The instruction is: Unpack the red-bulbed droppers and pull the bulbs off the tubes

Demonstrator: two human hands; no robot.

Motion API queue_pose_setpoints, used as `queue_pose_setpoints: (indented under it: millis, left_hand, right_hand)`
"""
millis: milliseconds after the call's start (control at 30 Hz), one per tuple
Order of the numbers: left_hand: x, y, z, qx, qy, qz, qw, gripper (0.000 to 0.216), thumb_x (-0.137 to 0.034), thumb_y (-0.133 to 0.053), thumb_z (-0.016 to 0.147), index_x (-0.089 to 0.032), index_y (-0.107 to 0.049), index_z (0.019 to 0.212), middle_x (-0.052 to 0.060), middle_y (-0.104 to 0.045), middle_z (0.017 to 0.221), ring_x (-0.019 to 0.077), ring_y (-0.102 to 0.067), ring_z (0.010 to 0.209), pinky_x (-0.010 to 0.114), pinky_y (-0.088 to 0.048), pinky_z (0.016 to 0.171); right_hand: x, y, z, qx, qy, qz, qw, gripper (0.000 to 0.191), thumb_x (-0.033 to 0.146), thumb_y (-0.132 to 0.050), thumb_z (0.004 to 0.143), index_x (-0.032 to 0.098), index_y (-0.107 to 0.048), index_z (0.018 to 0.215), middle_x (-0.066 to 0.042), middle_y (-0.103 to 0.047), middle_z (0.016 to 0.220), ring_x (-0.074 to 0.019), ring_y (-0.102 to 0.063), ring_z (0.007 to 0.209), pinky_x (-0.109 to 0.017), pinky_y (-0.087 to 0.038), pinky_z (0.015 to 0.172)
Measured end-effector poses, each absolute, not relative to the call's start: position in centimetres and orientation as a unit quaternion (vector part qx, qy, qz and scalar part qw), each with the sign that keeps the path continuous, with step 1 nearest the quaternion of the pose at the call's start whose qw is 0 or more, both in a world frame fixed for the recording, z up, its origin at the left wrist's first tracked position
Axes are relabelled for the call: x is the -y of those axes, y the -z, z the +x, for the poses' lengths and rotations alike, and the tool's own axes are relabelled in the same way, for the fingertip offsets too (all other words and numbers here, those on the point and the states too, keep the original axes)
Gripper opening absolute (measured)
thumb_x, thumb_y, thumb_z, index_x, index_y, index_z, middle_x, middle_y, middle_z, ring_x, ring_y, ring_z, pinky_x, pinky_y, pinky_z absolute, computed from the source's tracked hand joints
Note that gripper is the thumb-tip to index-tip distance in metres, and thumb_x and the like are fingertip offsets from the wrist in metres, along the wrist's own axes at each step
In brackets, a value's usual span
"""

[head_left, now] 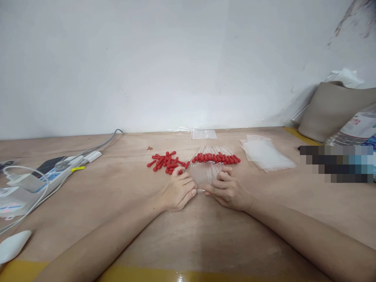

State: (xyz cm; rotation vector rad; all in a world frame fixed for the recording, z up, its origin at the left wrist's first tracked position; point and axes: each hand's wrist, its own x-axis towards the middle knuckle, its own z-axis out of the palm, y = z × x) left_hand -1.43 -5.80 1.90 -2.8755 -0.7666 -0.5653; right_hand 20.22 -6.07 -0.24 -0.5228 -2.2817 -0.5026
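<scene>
Two: left hand [179, 190], right hand [229, 190] | at clear tubes [206, 172] | grip: can't tell whether closed

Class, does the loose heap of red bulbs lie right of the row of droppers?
No, the loose red bulbs lie left of the row of droppers.

From my end, the left hand [179, 190] and right hand [230, 190] cover the outer sides of the clear dropper tubes [207, 172], so I can't tell how firmly the fingertips grip; the tubes blur together beyond counting. The frame's edges cut off both forearms [117, 235], the white computer mouse [13, 246] and the plastic bottle [360, 125]. A pixelated patch [337, 162] masks whatever lies at right, and a brown speck [149, 148] is too small to identify.
</scene>
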Motion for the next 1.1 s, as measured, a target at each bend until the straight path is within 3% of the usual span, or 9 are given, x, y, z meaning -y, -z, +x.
queue_pose_setpoints:
  millis: [267,433,567,800,900,1100]
  left_hand:
    - [5.6,-1.9,-3.2,0.281,0.223,-0.932,0.044,0.028,-0.021,-0.027,0.087,-0.018,-0.048,0.069,0.001,-0.049,0.064,0.0152,-0.044,0.067,0.041,-0.03,0.087]
    - [3.4,-2.3,-6.0,0.422,0.337,-0.841,0.023,0.023,-0.029,-0.034,0.088,-0.019,-0.052,0.08,0.003,-0.055,0.074,0.0152,-0.051,0.07,0.031,-0.039,0.07]
    - [0.5,-2.5,-8.8,0.559,0.421,-0.715,0.004,0.028,-0.04,-0.041,0.084,-0.019,-0.06,0.087,0.004,-0.06,0.084,0.0164,-0.056,0.076,0.028,-0.044,0.069]
    - [-2.0,-1.4,-11.9,0.683,0.336,-0.648,-0.028,0.034,-0.046,-0.051,0.074,-0.019,-0.066,0.088,0.004,-0.065,0.076,0.0175,-0.059,0.067,0.028,-0.045,0.065]
    - [-1.7,-1.4,-11.6,0.677,0.331,-0.656,-0.047,0.038,-0.049,-0.05,0.074,-0.018,-0.066,0.09,0.004,-0.066,0.076,0.0169,-0.059,0.065,0.027,-0.045,0.062]
    - [0.2,-2.3,-8.8,0.616,0.363,-0.699,0.021,0.029,-0.043,-0.048,0.079,-0.02,-0.065,0.083,0.004,-0.063,0.082,0.0164,-0.056,0.067,0.029,-0.043,0.064]
  right_hand:
    - [5.3,0.6,22.3,0.881,0.12,-0.229,0.396,0.021,0.02,-0.049,0.084,0.021,-0.063,0.099,-0.001,-0.052,0.06,-0.0136,-0.039,0.064,-0.028,-0.035,0.062]
    - [4.3,0.2,22.9,0.835,0.068,-0.347,0.423,0.024,0.02,-0.043,0.085,0.017,-0.063,0.099,-0.002,-0.051,0.062,-0.0136,-0.043,0.06,-0.028,-0.039,0.059]
    - [3.6,0.7,22.4,0.803,0.079,-0.402,0.432,0.024,0.017,-0.044,0.082,0.016,-0.062,0.096,-0.004,-0.057,0.067,-0.0152,-0.049,0.064,-0.029,-0.04,0.063]
    - [3.2,1.5,22.6,0.768,0.136,-0.487,0.393,0.021,0.017,-0.046,0.078,0.016,-0.066,0.083,-0.005,-0.062,0.071,-0.0161,-0.053,0.07,-0.032,-0.035,0.074]
    - [3.7,1.3,22.4,0.78,0.143,-0.496,0.355,0.021,0.022,-0.048,0.08,0.02,-0.067,0.088,-0.003,-0.062,0.07,-0.0154,-0.053,0.072,-0.032,-0.03,0.076]
    - [4.3,0.9,22.4,0.811,0.123,-0.479,0.313,0.026,0.032,-0.05,0.081,0.022,-0.063,0.101,-0.004,-0.061,0.082,-0.0167,-0.052,0.078,-0.033,-0.027,0.074]
